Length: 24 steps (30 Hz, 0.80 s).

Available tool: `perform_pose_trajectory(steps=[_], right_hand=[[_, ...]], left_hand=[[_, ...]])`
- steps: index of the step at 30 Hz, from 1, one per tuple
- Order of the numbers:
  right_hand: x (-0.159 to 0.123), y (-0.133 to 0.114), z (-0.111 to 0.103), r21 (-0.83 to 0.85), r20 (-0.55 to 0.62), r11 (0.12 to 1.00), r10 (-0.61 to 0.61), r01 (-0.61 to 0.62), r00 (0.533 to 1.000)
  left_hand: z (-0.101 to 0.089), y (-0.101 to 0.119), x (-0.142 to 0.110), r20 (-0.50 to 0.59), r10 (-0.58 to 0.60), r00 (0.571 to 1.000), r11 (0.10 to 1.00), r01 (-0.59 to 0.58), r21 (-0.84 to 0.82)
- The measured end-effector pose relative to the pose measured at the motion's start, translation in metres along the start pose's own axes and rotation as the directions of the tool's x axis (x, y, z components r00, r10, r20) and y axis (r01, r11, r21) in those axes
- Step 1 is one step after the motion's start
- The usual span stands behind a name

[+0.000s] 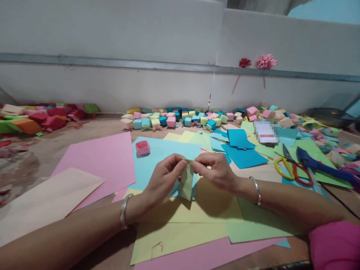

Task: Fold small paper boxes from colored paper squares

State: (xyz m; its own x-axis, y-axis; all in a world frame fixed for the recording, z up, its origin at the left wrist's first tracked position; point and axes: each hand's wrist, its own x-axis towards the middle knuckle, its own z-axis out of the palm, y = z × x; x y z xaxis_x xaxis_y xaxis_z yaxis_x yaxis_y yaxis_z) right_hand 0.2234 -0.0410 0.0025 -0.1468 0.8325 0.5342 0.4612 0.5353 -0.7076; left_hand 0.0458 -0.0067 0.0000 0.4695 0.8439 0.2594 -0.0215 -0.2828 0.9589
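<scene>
A folded strip of pale green paper [186, 184] is held upright between my two hands at the middle of the view. My left hand [165, 173] pinches its upper left edge between thumb and fingers. On the other side, my right hand [215, 169] pinches the upper right edge, the fingertips of both hands close together. The strip hangs down over a light blue sheet [165, 153] and a yellow sheet [180, 213]. A small open pink paper box [143, 147] sits on the blue sheet, beyond my left hand.
Scissors [294, 170] with yellow and red handles and a blue glue gun [317, 159] lie at right. Rows of small paper cubes [171, 122] line the white wall. A pink sheet [104, 161] lies left; folded blue paper [242, 148] lies right. Paper flowers [266, 62] hang above.
</scene>
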Motion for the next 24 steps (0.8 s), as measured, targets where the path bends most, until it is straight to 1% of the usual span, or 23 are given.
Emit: perform_pose_trajectory(steps=[2,5,7,10,13,16,18,20,22,24], right_hand=[[0.003,0.002,-0.002,0.059,-0.035,0.996,0.074,-0.072,0.997],[0.007,0.005,-0.004,0.159,-0.093,0.972,0.187,-0.171,0.978],[0.01,0.008,-0.004,0.197,-0.091,0.955,0.242,-0.22,0.966],[0.012,0.012,-0.003,0.267,-0.039,0.923,0.299,-0.278,0.953],[0.013,0.015,-0.002,0.338,-0.051,0.897,0.319,-0.284,0.946],[0.015,0.021,0.0,0.36,-0.137,0.908,0.281,-0.216,0.95],[0.017,0.028,0.0,0.364,-0.192,0.914,0.262,-0.179,0.946],[0.019,0.036,0.0,0.35,-0.193,0.918,0.267,-0.188,0.944],[0.019,0.043,-0.001,0.266,-0.136,0.94,0.258,-0.216,0.957],[0.019,0.049,-0.002,0.089,-0.061,0.974,0.213,-0.207,0.975]], left_hand=[[0.001,-0.004,0.0,0.061,-0.048,0.997,0.994,0.054,-0.098],[0.001,-0.008,0.0,0.124,-0.094,0.988,0.985,0.11,-0.132],[0.0,-0.01,0.001,0.118,-0.113,0.987,0.984,0.128,-0.121],[-0.001,-0.012,0.003,0.094,-0.129,0.987,0.982,0.14,-0.126],[0.0,-0.012,0.003,0.104,-0.149,0.983,0.978,0.162,-0.134],[0.0,-0.01,0.002,0.058,-0.143,0.988,0.981,0.149,-0.124],[-0.001,-0.011,0.004,0.001,-0.102,0.995,0.991,0.102,-0.086],[-0.005,-0.013,0.007,-0.046,-0.064,0.997,0.998,0.064,-0.001],[-0.01,-0.018,0.013,-0.085,-0.042,0.996,0.989,0.054,0.139],[-0.015,-0.024,0.019,-0.099,-0.012,0.995,0.953,0.041,0.299]])
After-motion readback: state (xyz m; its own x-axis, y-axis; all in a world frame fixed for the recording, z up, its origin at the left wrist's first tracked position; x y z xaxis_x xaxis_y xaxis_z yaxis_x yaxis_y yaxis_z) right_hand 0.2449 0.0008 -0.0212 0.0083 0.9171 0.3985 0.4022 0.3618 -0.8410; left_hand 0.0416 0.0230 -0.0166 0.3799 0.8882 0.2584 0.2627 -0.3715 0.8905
